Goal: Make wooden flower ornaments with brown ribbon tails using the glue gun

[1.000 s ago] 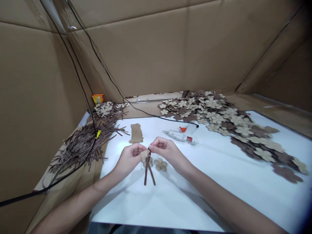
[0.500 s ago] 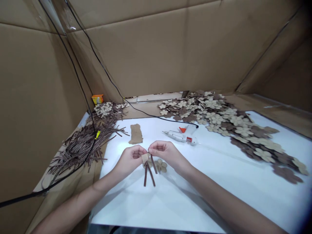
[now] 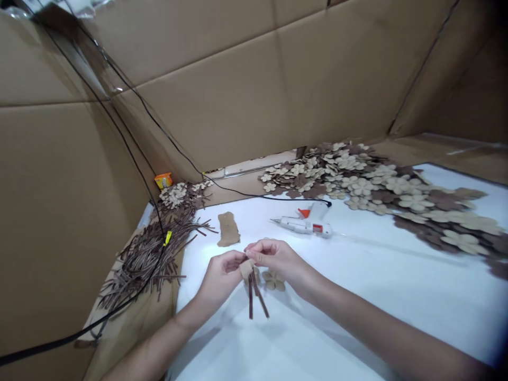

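My left hand pinches a small beige felt piece at its left side. Dark brown felt strips hang down from under that piece. Touching its upper edge, the closed fingers of my right hand grip the top of a brown strip; the exact pinch point is partly covered. Just below my right hand a beige felt flower rests on the white board, and another beige shape behind the strips is mostly covered.
Beyond my hands lie a white glue gun with a black cord and a ragged tan scrap. Brown strips are heaped at left, felt flowers at right. A black cable crosses the left side; cardboard walls surround everything.
My right hand has brought its strip from beside the beige piece in against the other strips. The camera view has tilted and shifted, so the whole scene sits differently.
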The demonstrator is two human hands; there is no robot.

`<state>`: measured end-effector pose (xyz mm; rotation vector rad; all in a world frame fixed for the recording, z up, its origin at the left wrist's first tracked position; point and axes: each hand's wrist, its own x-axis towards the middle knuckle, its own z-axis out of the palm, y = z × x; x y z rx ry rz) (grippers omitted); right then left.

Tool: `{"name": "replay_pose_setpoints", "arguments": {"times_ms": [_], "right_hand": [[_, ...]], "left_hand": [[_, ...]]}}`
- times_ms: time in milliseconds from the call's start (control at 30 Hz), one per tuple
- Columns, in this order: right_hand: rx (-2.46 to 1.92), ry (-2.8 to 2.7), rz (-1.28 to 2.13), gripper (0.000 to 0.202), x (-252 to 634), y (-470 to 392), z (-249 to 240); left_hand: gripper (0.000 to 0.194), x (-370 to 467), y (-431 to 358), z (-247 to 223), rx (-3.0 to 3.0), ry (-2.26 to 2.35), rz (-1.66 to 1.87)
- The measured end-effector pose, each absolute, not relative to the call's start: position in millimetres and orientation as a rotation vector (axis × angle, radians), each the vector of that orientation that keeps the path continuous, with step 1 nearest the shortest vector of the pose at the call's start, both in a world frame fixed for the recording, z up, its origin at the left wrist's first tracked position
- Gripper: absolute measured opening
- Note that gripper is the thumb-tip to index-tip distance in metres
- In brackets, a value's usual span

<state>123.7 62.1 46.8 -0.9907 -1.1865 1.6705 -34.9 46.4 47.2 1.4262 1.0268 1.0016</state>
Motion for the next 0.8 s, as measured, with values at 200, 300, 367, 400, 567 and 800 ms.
{"name": "replay_pose_setpoints", "arguments": {"times_ms": [200,300,367,400,567,800], "right_hand": [[-1.006,-1.046,1.795,0.036,124,55,51],[-0.937,-0.977,1.882,0.038,123,53,51],[-0.86,-0.94,1.937,0.037,122,53,50],[-0.831,-0.929,1.954,0.037,122,53,50],[-0.926,-1.137,1.837,0.038,128,59,55],[-0.85,-1.393,1.666,0.035,137,76,56]], "left_hand": [[0.021,-28,40,48,1.436,1.112,1.105],[0.018,-29,40,49,1.45,1.102,1.103],[0.017,-30,41,49,1.465,1.092,1.09],[0.017,-31,41,49,1.47,1.09,1.084],[0.02,-33,40,53,1.401,1.085,1.028],[0.023,-34,36,57,1.288,1.042,0.983]]}}
